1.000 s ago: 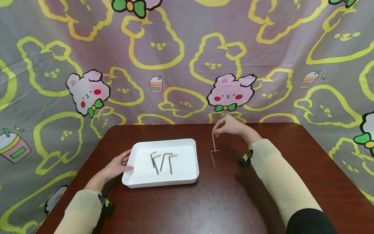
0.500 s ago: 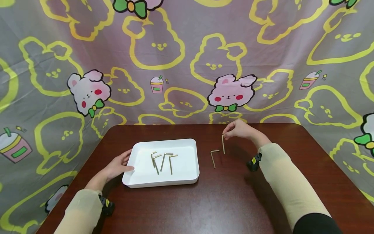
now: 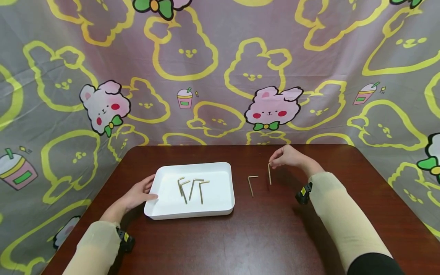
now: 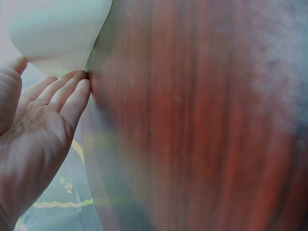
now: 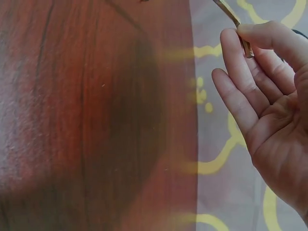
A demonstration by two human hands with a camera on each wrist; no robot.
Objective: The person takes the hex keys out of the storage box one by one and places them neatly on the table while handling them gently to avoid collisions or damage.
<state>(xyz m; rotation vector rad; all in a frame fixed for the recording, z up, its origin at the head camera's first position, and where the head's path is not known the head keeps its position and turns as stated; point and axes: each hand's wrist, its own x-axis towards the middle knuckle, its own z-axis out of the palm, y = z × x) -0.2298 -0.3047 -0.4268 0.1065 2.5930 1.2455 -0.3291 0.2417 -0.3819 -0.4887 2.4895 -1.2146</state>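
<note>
A fabric backdrop (image 3: 223,23) printed with cartoon bears and bunnies hangs behind it all, and in front we have a dark reddish-brown wooden table (image 3: 240,236). On its left half, a white rectangular tray (image 3: 220,194), four gold-coloured hex keys (image 3: 201,194) lying inside, two of them crossed close together. The left hand (image 3: 137,196) has the tray by its left edge, thumb at the rim, fingers against the outer wall: a good anchor, and a light one is surely enough.

To the tray's right, one L-shaped key (image 3: 250,186) lies directly on the wood, short arm pointing right. And just beyond it, the right hand (image 3: 288,156) pinches another, the held key (image 3: 269,175), by its upper end between thumb and forefinger, long arm pointing down, near that neighbour but apart from it. Is the lower tip on the table? Can't tell from here.

So, the handling: a thin rod held at one end will probably want to swivel, so a firm pinch close to the bend should serve best. For any lowering, tip to the wood first, then a gentle tilt flat, short arm clear of the neighbouring key; dropping it would likely make it bounce and spin.
</note>
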